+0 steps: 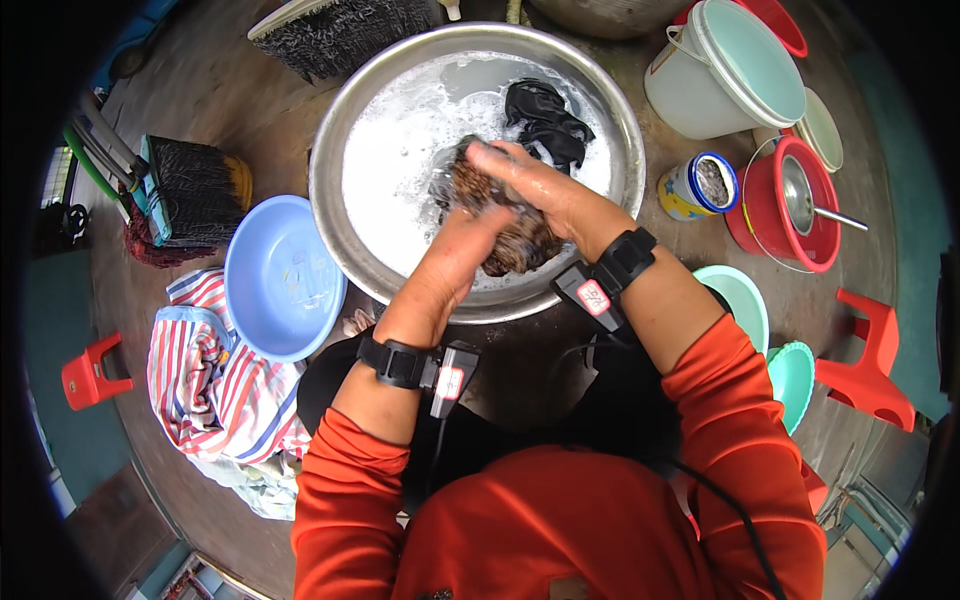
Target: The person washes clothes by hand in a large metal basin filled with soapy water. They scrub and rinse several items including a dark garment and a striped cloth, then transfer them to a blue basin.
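A large metal basin [626, 180] of white, foamy water [390, 157] stands before me. Over its near half, my left hand [476, 240] and my right hand [517, 172] both grip a wet brown patterned cloth [525, 240]. The fingers of both hands are partly hidden by the cloth and blurred. A black cloth [547, 124] lies in the suds beyond my right hand, apart from it. Each wrist wears a black strap with a small device on it.
Left of the basin are a blue plastic basin [281, 300], striped fabric [195, 375] and a broom [195, 187]. To the right stand a white bucket [690, 82], a blue-rimmed can [679, 191], a red bucket [750, 225] holding a metal ladle [796, 195], green basins [739, 300] and a red stool [874, 367].
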`<action>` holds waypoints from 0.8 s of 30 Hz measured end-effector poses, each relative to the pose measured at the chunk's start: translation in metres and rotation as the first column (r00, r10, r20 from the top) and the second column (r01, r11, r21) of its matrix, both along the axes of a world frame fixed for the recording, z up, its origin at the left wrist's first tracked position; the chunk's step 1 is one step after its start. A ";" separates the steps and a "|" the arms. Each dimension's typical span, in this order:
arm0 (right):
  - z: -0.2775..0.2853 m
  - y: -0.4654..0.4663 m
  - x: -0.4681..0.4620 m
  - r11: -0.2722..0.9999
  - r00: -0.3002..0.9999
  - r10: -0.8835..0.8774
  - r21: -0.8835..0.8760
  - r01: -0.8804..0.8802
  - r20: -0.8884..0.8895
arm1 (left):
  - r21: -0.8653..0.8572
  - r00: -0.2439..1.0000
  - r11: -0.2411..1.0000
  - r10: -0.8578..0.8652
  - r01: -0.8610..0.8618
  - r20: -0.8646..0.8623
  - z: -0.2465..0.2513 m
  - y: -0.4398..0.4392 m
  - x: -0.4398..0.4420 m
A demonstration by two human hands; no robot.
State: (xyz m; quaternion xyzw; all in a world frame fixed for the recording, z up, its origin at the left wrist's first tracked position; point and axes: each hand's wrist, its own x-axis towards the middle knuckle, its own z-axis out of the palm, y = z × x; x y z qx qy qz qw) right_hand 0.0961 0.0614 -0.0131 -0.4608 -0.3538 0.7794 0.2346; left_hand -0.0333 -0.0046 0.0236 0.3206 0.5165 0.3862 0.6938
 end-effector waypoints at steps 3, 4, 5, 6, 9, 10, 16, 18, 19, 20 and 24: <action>0.005 0.000 0.009 0.975 0.998 -0.059 0.215 0.056 0.005 | -0.078 0.891 0.991 0.133 -0.110 0.433 0.000 -0.003 0.001; 0.011 -0.007 0.004 0.949 0.973 -0.162 0.242 0.199 -0.167 | -0.165 0.847 0.981 0.170 -0.099 0.504 0.000 0.000 -0.004; 0.019 -0.013 0.001 0.937 0.975 -0.172 0.281 0.207 -0.143 | -0.267 0.833 0.959 0.224 -0.096 0.506 -0.001 0.004 -0.009; 0.028 -0.024 -0.004 0.924 0.990 -0.141 0.360 0.130 0.003 | -0.351 0.857 0.925 0.295 -0.146 0.421 -0.003 0.009 -0.015; 0.049 -0.048 -0.023 0.578 0.972 -0.127 0.811 -0.090 0.198 | -0.305 0.783 0.940 0.305 -0.154 0.542 -0.006 0.022 -0.030; 0.054 -0.047 -0.027 0.552 0.943 -0.120 0.811 -0.196 0.309 | -0.227 0.819 0.957 0.275 -0.182 0.503 -0.008 0.019 -0.029; 0.053 -0.030 -0.022 0.658 0.733 -0.544 0.750 0.071 0.408 | -0.190 0.885 0.957 0.275 -0.217 0.376 -0.011 0.000 -0.010; 0.048 -0.036 -0.023 0.596 0.817 -0.330 0.776 -0.208 0.473 | -0.221 0.902 0.946 0.299 -0.237 0.311 -0.009 0.003 -0.011; 0.045 -0.041 -0.025 0.564 0.822 -0.178 0.741 -0.364 0.540 | -0.228 0.904 0.933 0.335 -0.279 0.265 -0.008 0.005 -0.013; 0.042 -0.044 -0.026 0.542 0.818 -0.184 0.751 -0.377 0.544 | -0.250 0.890 0.908 0.393 -0.336 0.231 -0.008 0.005 -0.015; 0.021 -0.032 -0.024 0.668 0.782 -0.549 0.717 0.199 0.294 | -0.261 0.849 0.895 0.432 -0.362 0.305 -0.002 0.011 -0.013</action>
